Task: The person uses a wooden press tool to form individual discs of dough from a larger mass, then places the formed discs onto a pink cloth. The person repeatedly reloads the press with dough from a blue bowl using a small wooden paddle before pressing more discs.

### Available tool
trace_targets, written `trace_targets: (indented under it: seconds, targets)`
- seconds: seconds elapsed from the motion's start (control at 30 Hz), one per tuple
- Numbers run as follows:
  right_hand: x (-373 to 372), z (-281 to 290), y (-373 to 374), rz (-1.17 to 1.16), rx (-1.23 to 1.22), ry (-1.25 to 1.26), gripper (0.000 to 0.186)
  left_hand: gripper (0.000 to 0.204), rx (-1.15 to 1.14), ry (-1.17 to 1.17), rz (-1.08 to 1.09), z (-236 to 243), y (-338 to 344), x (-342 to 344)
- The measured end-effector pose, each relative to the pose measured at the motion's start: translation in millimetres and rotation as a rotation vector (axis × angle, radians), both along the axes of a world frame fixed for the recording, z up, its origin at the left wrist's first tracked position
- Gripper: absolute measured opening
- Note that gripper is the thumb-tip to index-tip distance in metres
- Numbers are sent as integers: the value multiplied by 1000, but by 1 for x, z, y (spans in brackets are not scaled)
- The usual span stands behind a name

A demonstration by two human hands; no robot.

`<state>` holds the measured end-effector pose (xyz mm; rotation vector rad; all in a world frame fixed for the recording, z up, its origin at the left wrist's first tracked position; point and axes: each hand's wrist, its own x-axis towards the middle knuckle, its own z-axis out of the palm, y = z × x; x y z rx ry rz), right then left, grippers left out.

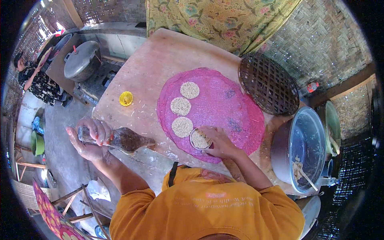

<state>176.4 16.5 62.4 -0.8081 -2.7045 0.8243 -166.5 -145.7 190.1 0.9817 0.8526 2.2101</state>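
My left hand [91, 138] grips a dark, worn, wooden-looking tool [126, 139] with a tapered end, held off the table's front-left edge. At the lower part of a round pink mat [234, 116], my right hand [216, 142] is closed round a small ring mould [192, 138] holding pale short strands. Three pale, round cakes of similar strands [182, 127] lie in a column on the mat, just above and left of the ring. A small yellow round lid or dish [126, 98] sits on the bare wooden table [148, 64] to the left.
A woven tray [267, 82] overlaps the table's back-right corner. Right are a large tub [282, 156] with a stick and a green basin [332, 116]. At left, another person [34, 80] works beside a big lidded pot [80, 64]. Patterned cloth [216, 20] hangs behind.
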Motion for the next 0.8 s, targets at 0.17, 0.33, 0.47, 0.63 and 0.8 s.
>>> trace_targets:
  seconds: [0.17, 0.33, 0.47, 0.63, 0.8]
  targets:
    - [-2, 14, 3, -51, -158, -99, 87, 61, 48, 12, -59, -8, 5, -6]
    - [-5, 11, 1, -17, -83, -102, 88, 61, 66, 2, -59, -7, 3, -6]
    - [-6, 9, 2, -30, -96, -100, 88, 60, 70, 20, -74, -5, 3, -6]
    - [11, 14, 12, -197, -126, 87, 95, 59, 79, 7, -86, -4, 3, -6]
    - [59, 2, 33, -294, -113, -42, 96, 60, 77, 12, -121, -3, 3, -6]
